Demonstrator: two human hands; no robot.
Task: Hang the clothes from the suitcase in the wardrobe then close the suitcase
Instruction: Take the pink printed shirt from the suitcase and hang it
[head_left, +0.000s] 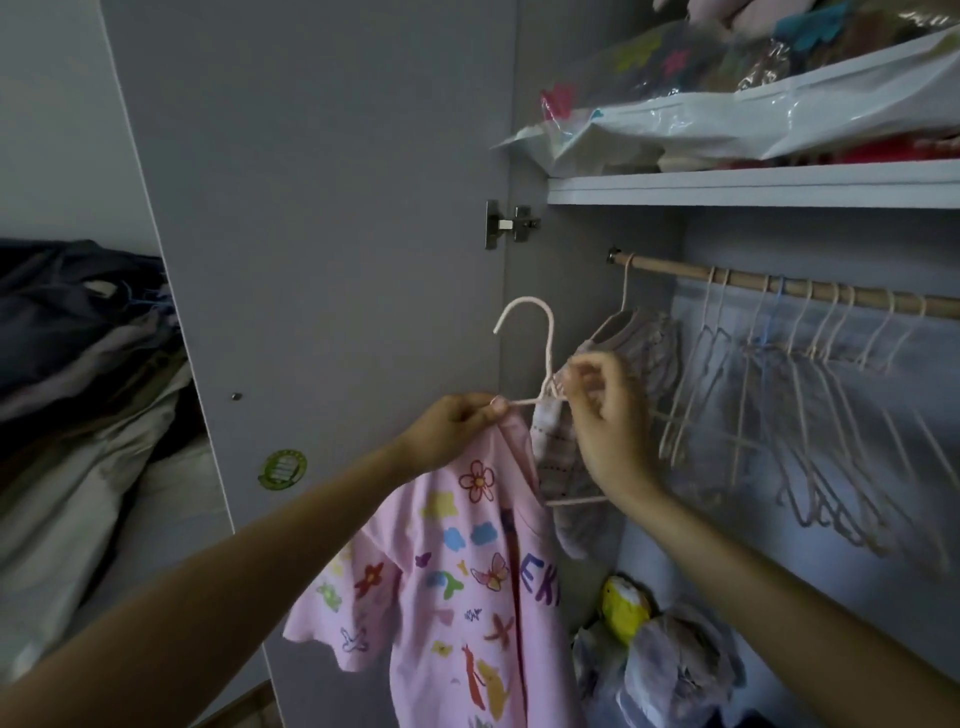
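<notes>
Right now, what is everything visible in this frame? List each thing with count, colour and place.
pink t-shirt: one, pink with coloured drawings, hanging from the held hanger
held hanger: one, pale pink, in both hands, before the rail
wardrobe rail: one, wooden, under the shelf
empty hangers: several pale, one blue, on the rail
hung garment: one, greyish, at the rail's left end
shelf: one, white, bearing plastic bags
wardrobe door: one, grey, open, green sticker
bundles: grey and yellow, wardrobe bottom
piled clothes: dark and beige, far left
left hand: grips shirt shoulder and hanger
right hand: fingers pinch hanger neck
</notes>
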